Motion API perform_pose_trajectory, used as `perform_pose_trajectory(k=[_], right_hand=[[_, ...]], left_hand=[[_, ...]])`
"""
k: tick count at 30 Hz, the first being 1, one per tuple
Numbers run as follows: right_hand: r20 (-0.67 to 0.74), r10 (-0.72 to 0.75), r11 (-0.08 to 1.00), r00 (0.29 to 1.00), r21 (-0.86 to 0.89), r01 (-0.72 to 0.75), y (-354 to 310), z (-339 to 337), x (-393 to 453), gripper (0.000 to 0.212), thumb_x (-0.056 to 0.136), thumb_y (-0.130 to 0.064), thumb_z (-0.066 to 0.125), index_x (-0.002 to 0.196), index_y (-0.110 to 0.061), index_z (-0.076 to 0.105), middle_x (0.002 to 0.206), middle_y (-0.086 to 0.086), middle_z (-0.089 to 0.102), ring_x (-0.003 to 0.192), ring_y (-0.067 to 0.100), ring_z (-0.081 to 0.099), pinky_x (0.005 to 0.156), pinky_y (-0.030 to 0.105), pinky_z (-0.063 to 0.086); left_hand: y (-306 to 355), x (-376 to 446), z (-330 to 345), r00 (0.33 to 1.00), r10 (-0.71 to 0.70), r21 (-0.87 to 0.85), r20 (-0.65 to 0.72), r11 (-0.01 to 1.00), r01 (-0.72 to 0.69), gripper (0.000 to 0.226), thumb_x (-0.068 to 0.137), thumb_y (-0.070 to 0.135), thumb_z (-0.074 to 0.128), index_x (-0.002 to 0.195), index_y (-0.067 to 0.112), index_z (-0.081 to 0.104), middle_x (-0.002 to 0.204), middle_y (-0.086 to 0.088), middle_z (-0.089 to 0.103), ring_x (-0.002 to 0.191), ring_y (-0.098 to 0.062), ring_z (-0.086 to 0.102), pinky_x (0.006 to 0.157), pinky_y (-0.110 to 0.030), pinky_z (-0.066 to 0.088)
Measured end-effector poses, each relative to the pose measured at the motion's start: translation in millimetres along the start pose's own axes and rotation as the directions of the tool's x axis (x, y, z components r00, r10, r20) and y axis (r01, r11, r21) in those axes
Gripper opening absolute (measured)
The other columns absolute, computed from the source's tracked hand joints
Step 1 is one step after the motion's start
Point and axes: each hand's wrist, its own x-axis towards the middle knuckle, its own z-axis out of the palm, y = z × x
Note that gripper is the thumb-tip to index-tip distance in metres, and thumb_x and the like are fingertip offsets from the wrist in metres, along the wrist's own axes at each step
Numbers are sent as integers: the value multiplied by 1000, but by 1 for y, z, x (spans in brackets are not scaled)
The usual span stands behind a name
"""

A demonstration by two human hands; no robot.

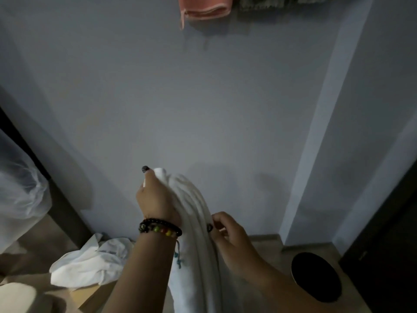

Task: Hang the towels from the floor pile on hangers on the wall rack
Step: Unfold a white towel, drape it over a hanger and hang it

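Towel Raised From Floor Pile, Bound for the Wall Rack

Hands work a white towel (198,233) in front of a grey wall (203,109) in this dim head-camera view. The left hand (155,199), a string of beaded bracelets (160,229) at its wrist, grips the towel's upper end in a closed fist, thumb up, so that the cloth hangs in long folds toward the bottom of the frame. The right hand (228,236) pinches the towel's side edge lower down, fingers curled round the fabric, apparently to find a hem and pull the bunched cloth open before it goes over a hanger. No hanger can be seen in either hand.

More white towels (90,263) lie crumpled on the floor at lower left, close to the left forearm, which suggests the pile is not yet used up. At the top edge a pink towel (205,10) already hangs folded, with a darker, speckled cloth (270,2) just beside it; the rack that carries them is cut off above the frame, so its form cannot be told. A round dark object (316,276) sits on the floor at lower right; in this light it may be a bin or a stool. A pale translucent sheet (20,193) bulges in from the left edge.
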Motion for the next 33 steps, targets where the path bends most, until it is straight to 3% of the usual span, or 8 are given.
perform_pose_trajectory(k=[4, 6, 10, 15, 18, 21, 25, 33], right_hand=[[-117, 72, 994, 990, 88, -62, 2, 1, 8, 18, 93, -27, 44, 77, -25, 50, 62, -13, 45, 58, 3, 38, 58, 23, 32], [-131, 99, 990, 986, 116, -84, -4, -5, 19, 16, 90, -25, 45, 75, -21, 49, 62, -12, 41, 59, 4, 37, 58, 23, 31], [-127, 16, 988, 992, 153, 4, -33, -19, 39, 15, 88, -18, 47, 74, -20, 53, 62, -10, 41, 60, 7, 36, 56, 22, 29], [7, -230, 969, 973, 100, 228, -93, -27, 53, 19, 96, -14, 50, 79, -15, 57, 63, 7, 44, 56, 13, 37, 54, 22, 32], [104, -348, 937, 932, 20, 348, -120, -20, 52, 17, 97, -16, 50, 82, -14, 57, 61, -3, 48, 54, 4, 40, 54, 16, 34], [138, -401, 904, 905, -96, 416, -126, -13, 46, 16, 98, -14, 49, 83, -15, 55, 60, -11, 47, 53, 5, 42, 53, 14, 34], [120, -388, 896, 914, -182, 404, -115, -15, 39, 14, 96, -15, 50, 83, -15, 55, 62, -10, 50, 56, 7, 47, 55, 14, 36], [74, -124, 991, 989, 47, 121, -74, -26, 35, 33, 94, -34, 55, 72, -9, 54, 60, -6, 44, 56, 7, 39, 55, 20, 33]], left_hand=[[9, 5, -14, 992, 127, -18, 20, 992, -127, 28, 92, 41, 44, 74, 20, 49, 78, -4, 50, 66, -19, 48, 75, -30, 46], [14, -1, -25, 963, 271, 81, 6, 959, -271, 32, 99, 35, 40, 74, 16, 47, 69, -1, 43, 57, -13, 38, 58, -16, 41], [24, -2, -57, 843, 532, 83, 77, 840, -537, 46, 100, 33, 41, 57, 20, 36, 47, 13, 38, 48, -8, 34, 54, -30, 30], [31, -1, -72, 697, 651, 112, 301, 701, -704, 42, 97, 33, 36, 97, 18, 76, 98, 5, 75, 94, -14, 67, 89, -39, 51], [20, -9, -66, 646, 642, 65, 413, 687, -724, 44, 99, 32, 37, 87, 10, 73, 87, 2, 75, 81, -15, 68, 74, -33, 53], [12, -18, -60, 622, 669, 13, 406, 676, -736, 46, 93, 44, 40, 59, 14, 42, 53, 9, 43, 50, -7, 38, 49, -24, 33], [3, -21, -51, 659, 645, 12, 386, 711, -703, 48, 97, 44, 42, 57, 19, 33, 50, 8, 31, 48, -5, 28, 46, -20, 25], [-15, -23, -19, 921, 315, -77, 229, 949, -305, 42, 102, 29, 41, 61, 22, 41, 59, 7, 43, 52, -3, 39, 50, -14, 36]])
